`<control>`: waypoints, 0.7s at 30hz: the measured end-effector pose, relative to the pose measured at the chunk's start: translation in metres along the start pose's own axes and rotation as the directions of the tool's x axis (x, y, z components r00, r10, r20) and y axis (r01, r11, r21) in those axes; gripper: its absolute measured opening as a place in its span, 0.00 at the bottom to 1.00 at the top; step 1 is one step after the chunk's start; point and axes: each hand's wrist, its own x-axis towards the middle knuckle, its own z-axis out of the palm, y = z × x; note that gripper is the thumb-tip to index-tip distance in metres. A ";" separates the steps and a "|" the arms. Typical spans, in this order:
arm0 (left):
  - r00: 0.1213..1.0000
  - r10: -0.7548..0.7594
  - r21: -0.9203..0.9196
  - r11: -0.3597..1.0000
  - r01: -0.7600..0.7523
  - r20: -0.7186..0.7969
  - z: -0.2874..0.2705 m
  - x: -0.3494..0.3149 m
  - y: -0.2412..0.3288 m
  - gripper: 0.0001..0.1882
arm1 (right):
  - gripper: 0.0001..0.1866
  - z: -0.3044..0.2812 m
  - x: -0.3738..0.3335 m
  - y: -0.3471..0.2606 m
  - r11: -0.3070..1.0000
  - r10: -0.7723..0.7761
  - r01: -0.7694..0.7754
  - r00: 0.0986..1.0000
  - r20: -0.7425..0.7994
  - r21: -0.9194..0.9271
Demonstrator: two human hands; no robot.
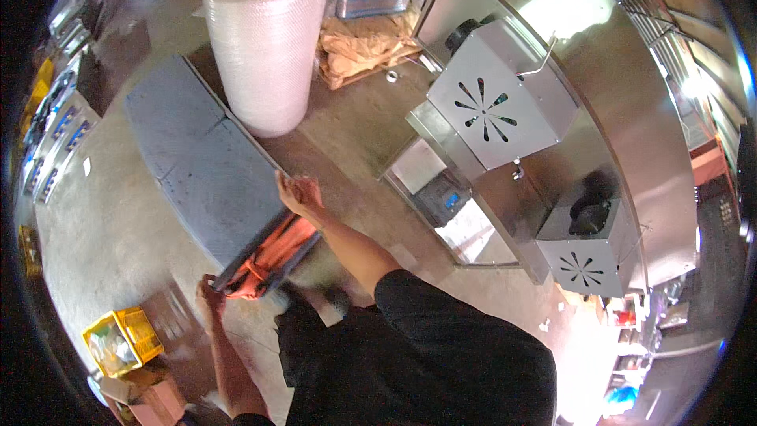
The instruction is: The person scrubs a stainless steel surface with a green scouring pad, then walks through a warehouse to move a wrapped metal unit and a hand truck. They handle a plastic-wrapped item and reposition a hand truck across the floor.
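Note:
A long blue-grey slab-like piece (209, 154) with a seam across its top stretches away from me, left of centre. Orange-red material (268, 256), perhaps cloth or straps, shows under its near end. My right hand (301, 193) has its fingers closed on the right edge near that end. At the near left corner, my left hand (210, 297) is curled round the edge, its fingertips partly hidden. What carries the slab underneath is hidden from view.
A tall roll of bubble wrap (264, 47) stands beyond the slab's right side. Metal machines with grey box housings (505, 95) fill the right. A yellow crate (124, 341) and an open cardboard box (150, 398) sit at lower left. Brown paper (367, 47) lies behind the roll.

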 end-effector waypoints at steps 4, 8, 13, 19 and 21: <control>0.994 0.040 0.013 0.999 -0.041 0.097 -0.052 0.100 -0.009 0.15 | 0.11 0.077 0.063 -0.028 0.996 0.030 -0.053 0.959 0.282 0.073; 0.986 0.064 0.134 0.987 -0.084 0.151 -0.108 0.205 -0.015 0.13 | 0.12 0.134 0.128 -0.071 0.998 -0.016 -0.002 0.957 0.290 0.063; 0.980 0.062 0.119 0.989 -0.086 0.187 -0.137 0.331 -0.080 0.13 | 0.17 0.182 0.243 -0.125 0.909 0.243 -0.380 0.818 0.522 0.173; 0.967 0.039 0.129 0.989 -0.073 0.251 -0.161 0.472 -0.100 0.11 | 0.26 0.214 0.358 -0.158 0.898 0.294 -0.387 0.881 0.371 0.208; 0.966 0.037 0.101 0.993 -0.065 0.254 -0.169 0.520 -0.113 0.10 | 0.24 0.248 0.393 -0.168 0.906 0.311 -0.384 0.890 0.333 0.179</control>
